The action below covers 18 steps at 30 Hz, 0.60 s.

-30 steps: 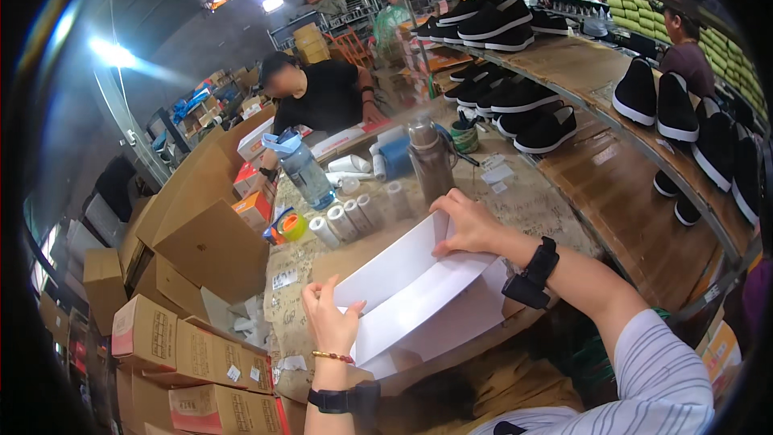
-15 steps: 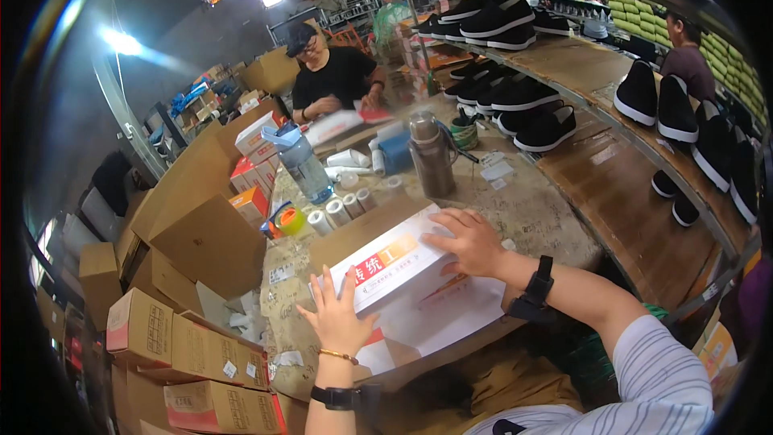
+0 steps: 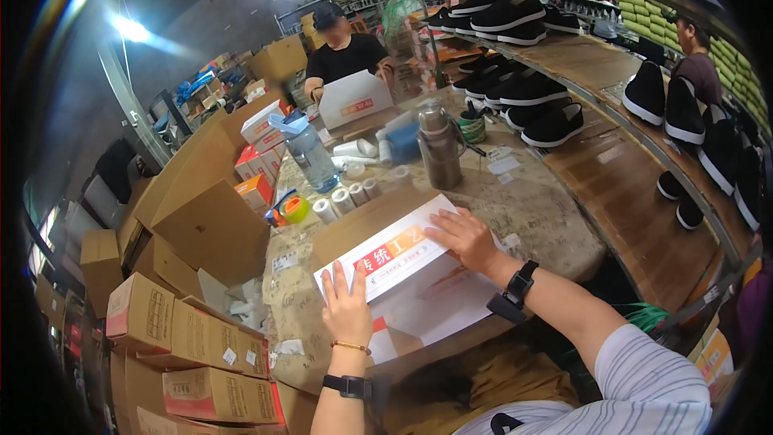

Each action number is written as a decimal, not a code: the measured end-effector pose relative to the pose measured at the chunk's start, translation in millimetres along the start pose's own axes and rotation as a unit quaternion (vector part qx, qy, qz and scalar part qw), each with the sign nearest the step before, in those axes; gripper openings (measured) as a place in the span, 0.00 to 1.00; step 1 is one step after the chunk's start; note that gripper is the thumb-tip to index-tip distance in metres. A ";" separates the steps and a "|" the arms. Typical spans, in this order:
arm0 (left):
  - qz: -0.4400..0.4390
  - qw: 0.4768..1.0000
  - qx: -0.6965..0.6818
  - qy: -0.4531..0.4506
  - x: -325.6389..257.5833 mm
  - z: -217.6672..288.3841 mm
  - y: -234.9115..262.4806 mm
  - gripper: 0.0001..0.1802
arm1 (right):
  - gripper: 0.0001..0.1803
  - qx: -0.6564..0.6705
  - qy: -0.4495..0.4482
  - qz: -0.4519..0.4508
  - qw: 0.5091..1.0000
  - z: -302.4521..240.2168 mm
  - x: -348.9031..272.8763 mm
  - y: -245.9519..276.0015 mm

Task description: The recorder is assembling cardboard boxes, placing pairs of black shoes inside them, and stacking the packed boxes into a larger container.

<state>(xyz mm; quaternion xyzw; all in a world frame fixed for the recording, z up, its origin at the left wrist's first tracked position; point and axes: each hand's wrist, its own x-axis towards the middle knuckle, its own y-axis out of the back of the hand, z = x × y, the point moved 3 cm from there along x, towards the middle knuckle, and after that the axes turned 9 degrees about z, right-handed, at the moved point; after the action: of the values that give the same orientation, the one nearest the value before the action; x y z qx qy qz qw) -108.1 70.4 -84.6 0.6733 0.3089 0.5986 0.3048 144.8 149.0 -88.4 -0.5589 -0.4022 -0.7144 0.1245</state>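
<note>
A white cardboard shoebox blank [image 3: 435, 306] with red and orange print lies at the table's near edge, a long printed strip of it raised and tilted. My left hand [image 3: 346, 310] rests on the strip's left end, fingers stretched out and slightly apart. On the strip's right end, the fingers of my right hand [image 3: 465, 240] lie extended and fairly flat. Brown cardboard [image 3: 362, 227] shows just beyond the strip. Whether anything lies beneath the folded part is hidden.
Past the cardboard stand white rolls [image 3: 340, 200], tape rolls [image 3: 295, 209], a blue water bottle [image 3: 310, 157] and a metal flask [image 3: 439, 149]. Black shoes [image 3: 555, 125] fill racks at right. Cartons [image 3: 217, 395] are stacked at left. Across the table, a person holds a printed white sheet [image 3: 354, 101].
My left hand has shifted from the strip's left corner to lie with its fingers over its face. Across the table, the person has raised a white printed sheet upright.
</note>
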 end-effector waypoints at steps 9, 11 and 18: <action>0.004 0.999 0.019 -0.036 23.6 -6.4 9.1 0.32 | 0.19 0.126 0.026 -0.047 0.991 -28.3 -13.5 59.5; 0.050 0.995 0.031 -0.076 22.5 9.0 18.3 0.34 | 0.16 0.189 0.004 -0.052 0.981 -20.4 -12.5 66.8; 0.164 0.970 -0.119 -0.134 -68.8 42.2 25.9 0.19 | 0.10 0.237 -0.097 -0.073 0.964 -9.9 69.0 67.9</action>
<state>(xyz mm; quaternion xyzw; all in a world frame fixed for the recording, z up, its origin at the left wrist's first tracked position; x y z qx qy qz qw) -71.2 -1.2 -111.0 0.7477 0.0775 0.5773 0.3189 156.6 116.8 2.7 -0.5490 -0.6101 -0.5482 0.1609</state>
